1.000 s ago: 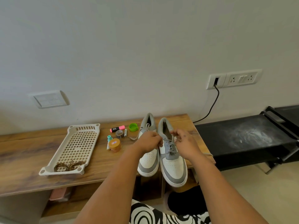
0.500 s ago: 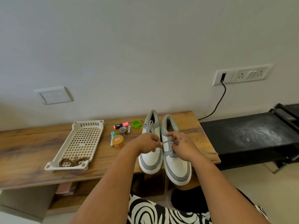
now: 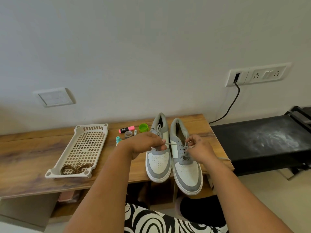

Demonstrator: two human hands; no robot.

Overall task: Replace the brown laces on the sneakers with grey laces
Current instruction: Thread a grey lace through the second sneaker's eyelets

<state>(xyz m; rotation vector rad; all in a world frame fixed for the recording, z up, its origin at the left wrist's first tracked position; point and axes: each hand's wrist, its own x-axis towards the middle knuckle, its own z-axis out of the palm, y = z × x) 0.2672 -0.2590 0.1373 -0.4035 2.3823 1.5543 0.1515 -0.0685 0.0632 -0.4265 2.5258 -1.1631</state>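
Two grey-and-white sneakers stand side by side on the wooden table (image 3: 25,152), toes toward me. The left sneaker (image 3: 159,163) carries a tied grey lace. Over the right sneaker (image 3: 186,172) a grey lace (image 3: 175,144) runs taut between my hands. My left hand (image 3: 146,144) pinches one end of it above the left sneaker. My right hand (image 3: 199,148) pinches the lace at the right sneaker's eyelets. Another stretch of grey lace (image 3: 224,159) trails off to the right behind my right wrist. The brown laces (image 3: 74,169) lie coiled in the near end of a white perforated tray (image 3: 85,145).
Behind my left hand lie a pink highlighter (image 3: 126,129), a green cap (image 3: 143,127), a small teal bottle (image 3: 118,139) and a tape roll (image 3: 128,134). A black bench (image 3: 262,142) adjoins the table on the right. A black cable (image 3: 230,106) hangs from the wall socket.
My hands have drawn apart, stretching the grey lace between them over the right sneaker. The view has shifted slightly.
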